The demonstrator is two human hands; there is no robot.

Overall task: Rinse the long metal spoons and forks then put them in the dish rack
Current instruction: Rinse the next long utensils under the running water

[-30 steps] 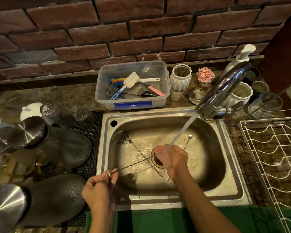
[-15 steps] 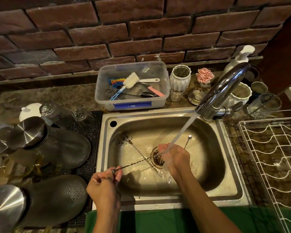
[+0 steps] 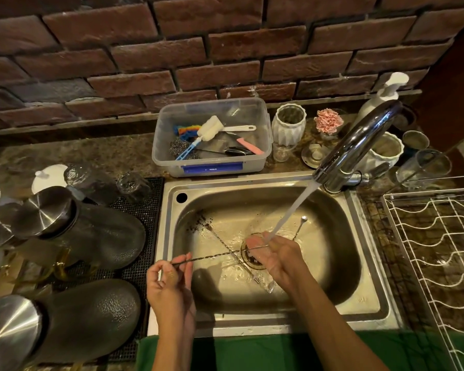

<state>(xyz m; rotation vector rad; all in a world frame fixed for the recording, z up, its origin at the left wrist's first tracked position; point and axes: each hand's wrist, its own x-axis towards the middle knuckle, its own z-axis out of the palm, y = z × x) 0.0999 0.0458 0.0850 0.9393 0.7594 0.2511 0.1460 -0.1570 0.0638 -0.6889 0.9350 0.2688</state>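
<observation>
A long twisted metal utensil (image 3: 212, 257) lies level across the steel sink (image 3: 370, 295). My left hand (image 3: 170, 282) pinches its near end over the sink's left rim. My right hand (image 3: 276, 257) grips its far end over the drain, right under the water stream (image 3: 292, 212) from the chrome tap (image 3: 356, 145). A second long utensil (image 3: 236, 259) with a fork end lies diagonally on the sink floor. A long spoon (image 3: 300, 227) leans behind my right hand. The white wire dish rack (image 3: 439, 253) stands to the right of the sink, with nothing in its visible part.
A clear plastic tub (image 3: 212, 137) of brushes and scourers sits behind the sink. White vases (image 3: 288, 124), a soap pump bottle (image 3: 383, 95) and glasses (image 3: 423, 167) crowd the back right. Dark jars with steel lids (image 3: 73, 231) lie on a black mat at the left.
My left hand has drawn slightly toward the sink rim with the utensil's end. My right hand has stayed under the stream, shifting its grip a little on the far end.
</observation>
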